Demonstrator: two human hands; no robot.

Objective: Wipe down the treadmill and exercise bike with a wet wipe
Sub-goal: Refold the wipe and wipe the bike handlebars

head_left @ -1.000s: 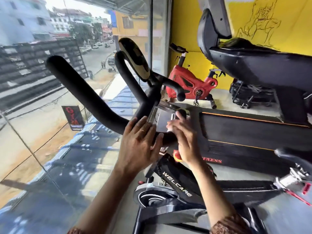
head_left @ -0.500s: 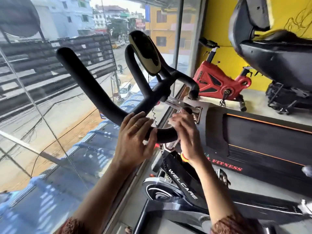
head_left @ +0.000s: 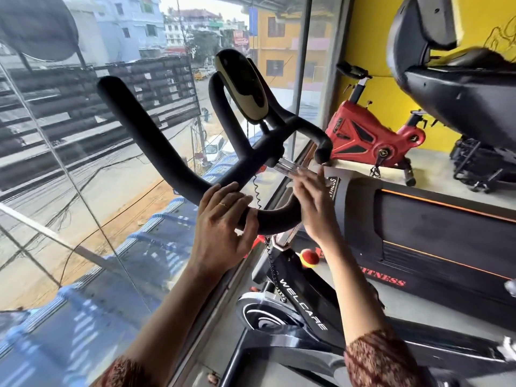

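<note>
Left grip (head_left: 223, 227) spread flat, palm down, right grip (head_left: 312, 202) just beside it, stretched straight, pointing upward

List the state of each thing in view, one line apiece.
left hand, open, fingers resting on the handlebar
right hand, fingers straight, tips at the metal bracket
console, tilted, no readout showing
red bike, upright, unused
treadmill, deck down
</note>
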